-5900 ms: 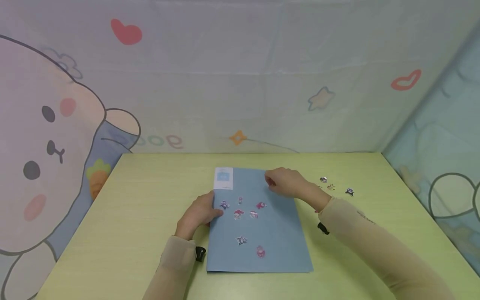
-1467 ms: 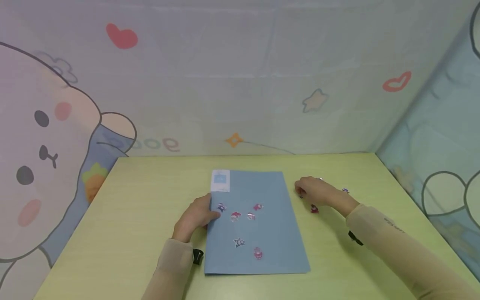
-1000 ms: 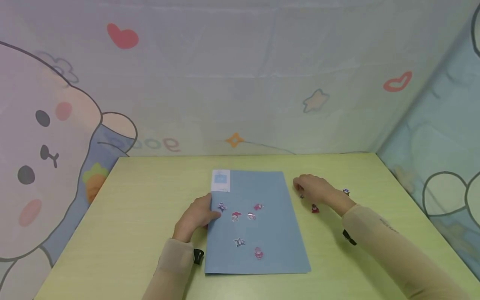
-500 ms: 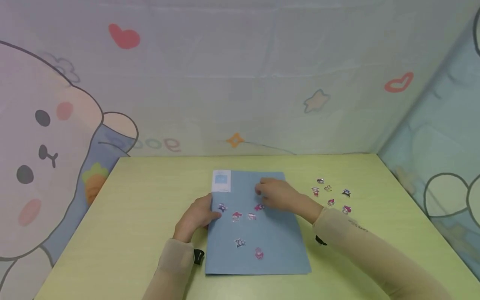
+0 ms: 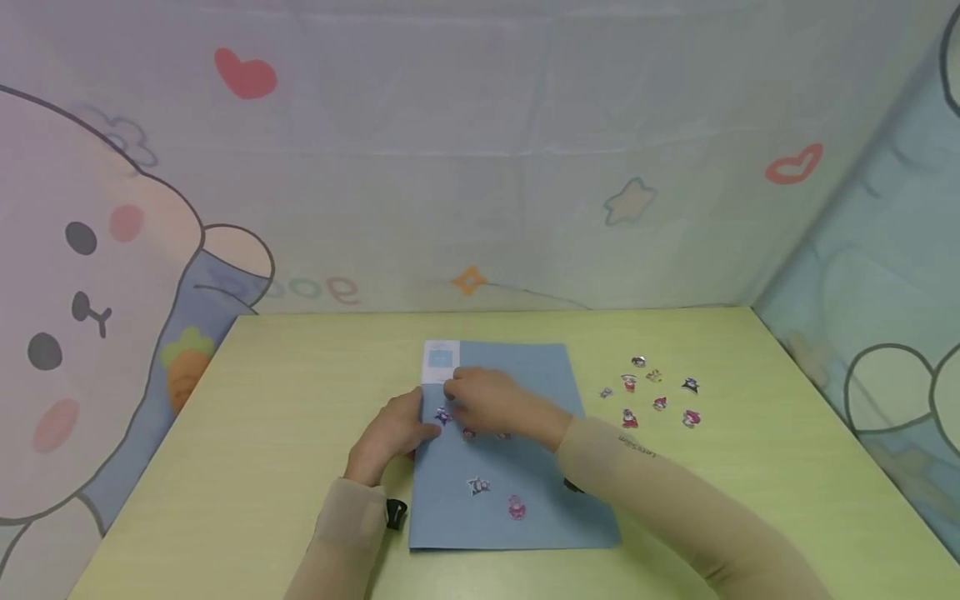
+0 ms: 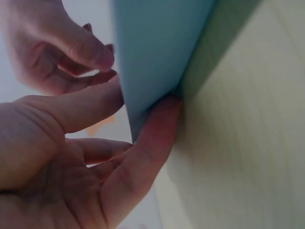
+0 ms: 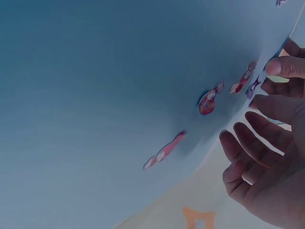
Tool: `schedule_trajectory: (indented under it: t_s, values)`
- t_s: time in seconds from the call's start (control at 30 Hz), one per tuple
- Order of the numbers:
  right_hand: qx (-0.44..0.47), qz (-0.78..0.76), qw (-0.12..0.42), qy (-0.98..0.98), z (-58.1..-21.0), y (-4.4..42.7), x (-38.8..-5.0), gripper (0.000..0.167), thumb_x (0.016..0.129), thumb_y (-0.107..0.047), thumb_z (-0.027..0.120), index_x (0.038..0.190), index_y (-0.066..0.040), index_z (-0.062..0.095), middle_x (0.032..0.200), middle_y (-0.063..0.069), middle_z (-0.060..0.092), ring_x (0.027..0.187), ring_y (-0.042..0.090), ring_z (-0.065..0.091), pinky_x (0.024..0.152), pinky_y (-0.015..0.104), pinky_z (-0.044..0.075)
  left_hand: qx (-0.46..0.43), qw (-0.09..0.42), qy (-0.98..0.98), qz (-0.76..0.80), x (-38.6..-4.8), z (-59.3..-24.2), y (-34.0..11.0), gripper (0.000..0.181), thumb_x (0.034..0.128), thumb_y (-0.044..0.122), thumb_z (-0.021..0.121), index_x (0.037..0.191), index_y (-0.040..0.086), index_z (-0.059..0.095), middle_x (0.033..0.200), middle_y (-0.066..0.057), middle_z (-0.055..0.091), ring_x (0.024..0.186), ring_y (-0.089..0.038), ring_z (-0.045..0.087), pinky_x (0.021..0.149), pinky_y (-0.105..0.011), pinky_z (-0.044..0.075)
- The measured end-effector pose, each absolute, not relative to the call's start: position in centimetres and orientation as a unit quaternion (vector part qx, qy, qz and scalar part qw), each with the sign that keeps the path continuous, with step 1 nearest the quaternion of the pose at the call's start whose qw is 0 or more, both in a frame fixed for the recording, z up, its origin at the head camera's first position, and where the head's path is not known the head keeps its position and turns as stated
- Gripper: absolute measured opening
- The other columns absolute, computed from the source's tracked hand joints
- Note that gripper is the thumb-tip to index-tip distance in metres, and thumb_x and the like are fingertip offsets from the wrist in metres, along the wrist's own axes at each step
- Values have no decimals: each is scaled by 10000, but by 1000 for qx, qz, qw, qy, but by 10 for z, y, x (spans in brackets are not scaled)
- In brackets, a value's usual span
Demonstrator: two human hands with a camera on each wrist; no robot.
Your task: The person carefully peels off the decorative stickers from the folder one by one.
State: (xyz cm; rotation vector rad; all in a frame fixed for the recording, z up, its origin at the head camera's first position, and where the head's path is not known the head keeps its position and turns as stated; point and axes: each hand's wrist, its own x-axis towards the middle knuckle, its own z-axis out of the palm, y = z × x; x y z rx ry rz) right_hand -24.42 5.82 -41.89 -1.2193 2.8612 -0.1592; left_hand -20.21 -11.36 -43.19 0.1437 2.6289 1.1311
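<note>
Blue folder [image 5: 551,533] lies edge-pinched in the left hand [image 5: 393,426].

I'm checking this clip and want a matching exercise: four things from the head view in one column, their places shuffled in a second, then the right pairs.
Things
1. left hand
2. white label
3. loose stickers
4. right hand

Places
A. on the table, to the right of the blue folder
B. over the blue folder, forearm crossing its right edge
C. at the blue folder's left edge, thumb on top
D. at the blue folder's far left corner

Right pairs: 1-C, 2-D, 3-A, 4-B
</note>
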Motion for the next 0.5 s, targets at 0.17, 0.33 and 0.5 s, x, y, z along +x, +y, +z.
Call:
schedule_trajectory:
  t_s: [0.17, 0.33, 0.5]
  values:
    - [-388, -67, 26, 919, -418, 46, -242, 129, 897, -176, 696, 1007, -114, 668, 893, -8, 575, 727, 112, 509, 625, 272, 456, 55, 134, 913, 382, -201, -431, -115, 459, 895, 34, 680, 1301, -57, 484, 1016, -208, 634, 661, -247, 624, 529, -349, 526]
    - [-384, -80, 35, 919, -420, 38, -243, 105, 888, -156, 694, 977, -115, 656, 879, -6, 566, 732, 123, 509, 622, 282, 452, 63, 131, 914, 379, -201, -431, -116, 444, 892, 36, 683, 1284, -54, 496, 1041, -220, 633, 650, -245, 616, 521, -351, 518]
    - [-388, -96, 43, 915, -423, 31, -244, 215, 878, -70, 662, 1089, -113, 665, 915, 4, 594, 796, 143, 529, 690, 302, 468, 65, 126, 915, 378, -201, -432, -117, 490, 885, 46, 695, 1317, -63, 493, 1112, -242, 625, 629, -245, 607, 510, -353, 512]
